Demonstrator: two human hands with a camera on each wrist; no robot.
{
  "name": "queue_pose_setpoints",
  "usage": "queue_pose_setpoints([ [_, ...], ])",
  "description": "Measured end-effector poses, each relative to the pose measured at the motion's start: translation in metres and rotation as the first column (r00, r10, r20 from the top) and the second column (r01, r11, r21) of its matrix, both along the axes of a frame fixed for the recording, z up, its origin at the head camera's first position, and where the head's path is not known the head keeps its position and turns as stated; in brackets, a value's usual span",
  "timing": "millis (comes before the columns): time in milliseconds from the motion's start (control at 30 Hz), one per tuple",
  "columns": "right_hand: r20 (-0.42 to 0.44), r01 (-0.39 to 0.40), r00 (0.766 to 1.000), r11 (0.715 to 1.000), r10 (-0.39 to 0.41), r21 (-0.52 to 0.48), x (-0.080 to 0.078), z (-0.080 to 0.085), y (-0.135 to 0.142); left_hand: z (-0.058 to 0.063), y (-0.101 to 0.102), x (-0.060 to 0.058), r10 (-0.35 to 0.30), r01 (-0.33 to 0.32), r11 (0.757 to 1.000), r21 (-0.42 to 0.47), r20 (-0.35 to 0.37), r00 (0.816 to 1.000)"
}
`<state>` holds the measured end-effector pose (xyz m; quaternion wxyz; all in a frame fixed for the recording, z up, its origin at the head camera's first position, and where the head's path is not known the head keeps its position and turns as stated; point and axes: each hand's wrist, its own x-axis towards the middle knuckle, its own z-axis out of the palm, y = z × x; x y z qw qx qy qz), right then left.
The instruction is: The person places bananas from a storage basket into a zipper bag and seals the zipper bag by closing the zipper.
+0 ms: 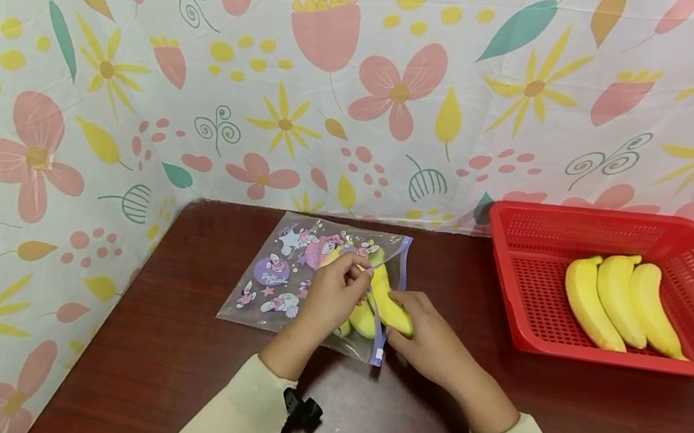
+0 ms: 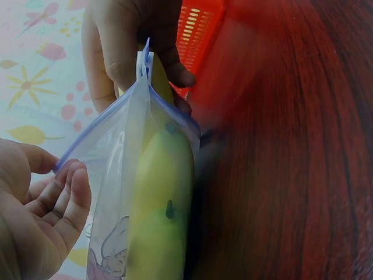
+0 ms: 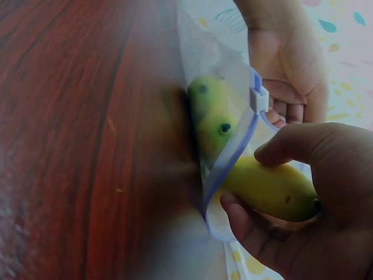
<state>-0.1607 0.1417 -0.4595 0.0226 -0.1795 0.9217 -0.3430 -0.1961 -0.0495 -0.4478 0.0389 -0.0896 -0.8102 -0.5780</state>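
Note:
A clear zip bag (image 1: 270, 302) with a purple edge and cartoon prints lies on the table, its mouth toward the right. My left hand (image 1: 337, 290) pinches the upper lip of that mouth, seen lifted in the left wrist view. Between the thumb and fingers of my right hand (image 1: 432, 341) is a yellow banana (image 3: 271, 186), partly through the opening. Inside the bag, other bananas (image 2: 160, 175) show through the plastic, their dark tips toward the mouth. A white slider (image 3: 259, 100) sits at one end of the purple zip.
A red plastic basket (image 1: 509, 301) stands at the right of the dark wooden table (image 1: 163, 368), with three bananas (image 1: 623, 303) inside. Behind the table and along its left side hangs a flower-printed cloth (image 1: 311, 99).

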Motion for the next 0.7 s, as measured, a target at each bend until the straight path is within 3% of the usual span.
queue_pose_setpoints([
  [300, -0.068, 0.001, 0.998, 1.000, -0.003, -0.031, -0.001, -0.008, 0.000, 0.002, 0.000, 0.000, -0.004, 0.004, 1.000, 0.010, 0.000, 1.000],
  [700, -0.079, -0.003, 0.997, 0.999, -0.001, -0.051, -0.004, -0.016, -0.003, 0.002, 0.000, 0.000, -0.008, 0.008, 1.000, -0.005, 0.007, 1.000],
])
